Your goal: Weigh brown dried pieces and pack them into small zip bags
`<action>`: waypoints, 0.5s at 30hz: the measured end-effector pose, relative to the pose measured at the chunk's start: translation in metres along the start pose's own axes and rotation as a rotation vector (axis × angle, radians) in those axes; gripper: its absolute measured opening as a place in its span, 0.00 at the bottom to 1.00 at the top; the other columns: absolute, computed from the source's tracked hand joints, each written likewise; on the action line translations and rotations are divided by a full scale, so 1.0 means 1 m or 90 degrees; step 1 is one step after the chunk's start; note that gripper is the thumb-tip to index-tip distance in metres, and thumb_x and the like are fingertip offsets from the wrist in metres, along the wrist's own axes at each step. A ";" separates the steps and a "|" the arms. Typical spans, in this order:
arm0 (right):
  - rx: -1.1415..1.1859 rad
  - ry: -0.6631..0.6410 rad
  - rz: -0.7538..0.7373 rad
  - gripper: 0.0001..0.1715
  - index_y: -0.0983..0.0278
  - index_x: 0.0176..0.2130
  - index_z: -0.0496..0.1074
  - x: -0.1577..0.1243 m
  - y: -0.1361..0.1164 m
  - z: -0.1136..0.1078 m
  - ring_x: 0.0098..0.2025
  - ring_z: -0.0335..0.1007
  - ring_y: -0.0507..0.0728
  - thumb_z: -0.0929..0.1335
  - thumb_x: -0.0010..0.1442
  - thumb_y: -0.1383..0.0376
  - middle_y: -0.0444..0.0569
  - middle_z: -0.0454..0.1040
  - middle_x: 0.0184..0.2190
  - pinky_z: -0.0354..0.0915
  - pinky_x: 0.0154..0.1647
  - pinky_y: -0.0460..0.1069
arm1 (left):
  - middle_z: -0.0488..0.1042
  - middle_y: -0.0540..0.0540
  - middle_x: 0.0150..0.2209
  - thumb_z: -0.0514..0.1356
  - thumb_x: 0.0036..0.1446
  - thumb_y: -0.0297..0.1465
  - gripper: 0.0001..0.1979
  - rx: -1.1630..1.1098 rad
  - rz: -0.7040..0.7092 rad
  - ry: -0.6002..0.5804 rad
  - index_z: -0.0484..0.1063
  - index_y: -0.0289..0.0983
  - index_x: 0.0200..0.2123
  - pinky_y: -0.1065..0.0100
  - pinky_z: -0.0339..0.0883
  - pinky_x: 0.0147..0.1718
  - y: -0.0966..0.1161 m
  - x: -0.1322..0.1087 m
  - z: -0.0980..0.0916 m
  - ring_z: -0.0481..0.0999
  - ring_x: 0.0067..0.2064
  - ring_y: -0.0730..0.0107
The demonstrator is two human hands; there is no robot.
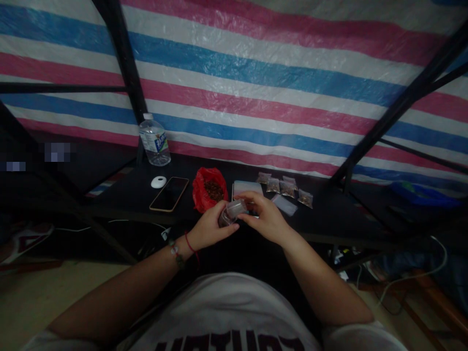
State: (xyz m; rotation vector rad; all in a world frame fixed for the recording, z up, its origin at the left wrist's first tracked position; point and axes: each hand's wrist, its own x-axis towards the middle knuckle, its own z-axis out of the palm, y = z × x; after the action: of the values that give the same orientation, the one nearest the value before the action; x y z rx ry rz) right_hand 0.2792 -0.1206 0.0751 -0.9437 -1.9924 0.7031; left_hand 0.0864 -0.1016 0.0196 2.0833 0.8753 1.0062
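Over the table's front edge, my left hand [210, 228] is closed round a small clear plastic container [227, 214]. My right hand [266, 218] has its fingertips closed on the right side of the same clear plastic; whether it is one piece or two I cannot tell. Just behind my left hand sits an open red plastic bag [199, 190] with brown dried bits [214, 191] in it. A flat pale rectangular object [247, 187] lies behind my right hand, partly hidden by it. Several small filled zip bags [287, 188] lie to its right, with flat clear bags [285, 204] in front of them.
On the dark table [124, 200], a phone [169, 194] and a white round object [158, 182] lie left of the red bag. A large clear bottle [154, 141] stands behind them. Black metal posts [122, 53] and a striped sheet [256, 87] border the table. A blue bag [420, 193] lies far right.
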 end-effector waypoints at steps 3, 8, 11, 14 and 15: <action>-0.021 0.001 -0.002 0.31 0.58 0.56 0.64 -0.001 -0.001 0.000 0.50 0.68 0.57 0.69 0.53 0.70 0.52 0.69 0.50 0.69 0.47 0.53 | 0.71 0.47 0.36 0.61 0.53 0.41 0.19 -0.037 -0.007 0.023 0.64 0.36 0.44 0.65 0.66 0.37 -0.001 0.001 -0.001 0.72 0.36 0.67; -0.116 -0.011 -0.007 0.29 0.59 0.53 0.68 0.003 0.005 -0.005 0.48 0.67 0.56 0.68 0.51 0.71 0.52 0.69 0.48 0.68 0.44 0.51 | 0.70 0.49 0.33 0.62 0.51 0.41 0.18 -0.158 -0.034 0.040 0.65 0.37 0.41 0.66 0.65 0.37 -0.007 0.005 -0.002 0.71 0.35 0.69; -0.141 0.041 0.017 0.26 0.61 0.51 0.69 0.016 0.034 -0.013 0.48 0.68 0.56 0.68 0.51 0.70 0.51 0.71 0.48 0.65 0.50 0.53 | 0.68 0.50 0.29 0.62 0.49 0.46 0.22 -0.392 -0.084 0.008 0.64 0.37 0.39 0.69 0.63 0.30 -0.006 0.006 -0.003 0.68 0.30 0.72; -0.194 0.135 0.090 0.26 0.65 0.50 0.70 0.031 0.080 -0.020 0.48 0.70 0.56 0.69 0.50 0.70 0.51 0.74 0.45 0.62 0.55 0.54 | 0.63 0.51 0.25 0.56 0.47 0.54 0.27 -0.635 -0.125 -0.005 0.63 0.37 0.39 0.69 0.58 0.24 -0.002 0.006 -0.007 0.62 0.24 0.74; -0.213 0.153 0.123 0.25 0.66 0.50 0.70 0.035 0.096 -0.021 0.48 0.70 0.57 0.70 0.50 0.69 0.52 0.75 0.44 0.62 0.54 0.54 | 0.61 0.52 0.24 0.53 0.47 0.56 0.28 -0.681 -0.137 0.000 0.64 0.37 0.39 0.68 0.57 0.23 0.000 0.006 -0.009 0.61 0.23 0.74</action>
State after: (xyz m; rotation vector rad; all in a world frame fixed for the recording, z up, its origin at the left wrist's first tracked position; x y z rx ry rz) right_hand 0.3179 -0.0353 0.0300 -1.3651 -1.8509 0.3406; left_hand 0.0820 -0.0943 0.0266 1.0570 0.3785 1.0267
